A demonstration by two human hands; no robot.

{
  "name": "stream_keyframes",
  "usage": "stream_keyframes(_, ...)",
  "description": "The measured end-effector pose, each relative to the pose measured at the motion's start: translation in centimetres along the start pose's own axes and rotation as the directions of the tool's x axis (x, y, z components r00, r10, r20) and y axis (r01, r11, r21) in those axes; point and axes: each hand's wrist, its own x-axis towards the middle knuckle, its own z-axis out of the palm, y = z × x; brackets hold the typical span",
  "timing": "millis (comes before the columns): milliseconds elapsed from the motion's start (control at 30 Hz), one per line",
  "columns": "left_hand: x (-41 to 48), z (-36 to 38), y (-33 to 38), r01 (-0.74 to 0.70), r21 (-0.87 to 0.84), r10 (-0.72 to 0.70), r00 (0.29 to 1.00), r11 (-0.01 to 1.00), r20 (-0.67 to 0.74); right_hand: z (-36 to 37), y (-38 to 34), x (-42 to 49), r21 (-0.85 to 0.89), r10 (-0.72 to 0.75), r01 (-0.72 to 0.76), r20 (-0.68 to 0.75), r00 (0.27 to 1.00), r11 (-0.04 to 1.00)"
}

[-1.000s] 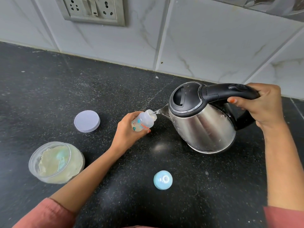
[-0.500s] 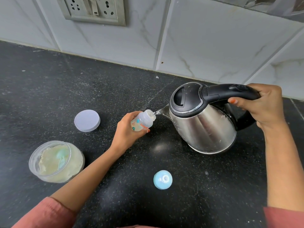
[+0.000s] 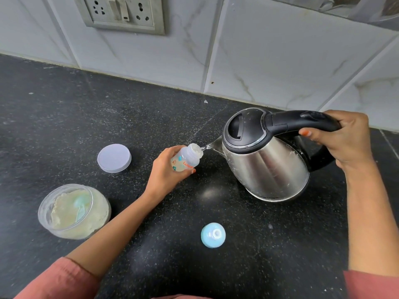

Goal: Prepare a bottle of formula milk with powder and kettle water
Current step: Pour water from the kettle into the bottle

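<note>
Head cam: L hand was curled round the small bottle, holding it tilted, open mouth toward the kettle spout. R hand gripped the black handle, kettle tipped fwd; thin water stream ran from spout to bottle neck. Couldn't tell if kettle base touched the counter. Open powder jar w/ blue scoop inside sat at left; grey lid lay flat beyond it, apart. Blue teat cap stood btwn both forearms. Wall socket up top.

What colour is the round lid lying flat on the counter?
Pale lavender-grey lid, plain, clearest in the head view.
</note>
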Motion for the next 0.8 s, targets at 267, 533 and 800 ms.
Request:
stream_keyframes(267,0.17,0.25,-0.54,0.008,-0.01,-0.008,1.0,1.0,-0.01,0.21,-0.1,0.01,0.01,-0.01,0.01,-0.004,1.0,1.0)
stream_keyframes(533,0.13,0.45,-0.56,0.009,-0.006,-0.009,1.0,1.0,-0.004,0.05,-0.13,-0.04,0.013,-0.004,0.004,-0.001,1.0,1.0)
stream_keyframes(800,0.21,0.53,-0.5,0.01,-0.009,-0.01,1.0,1.0,0.003,0.21,-0.21,-0.06,0.017,-0.008,0.008,0.018,1.0,1.0)
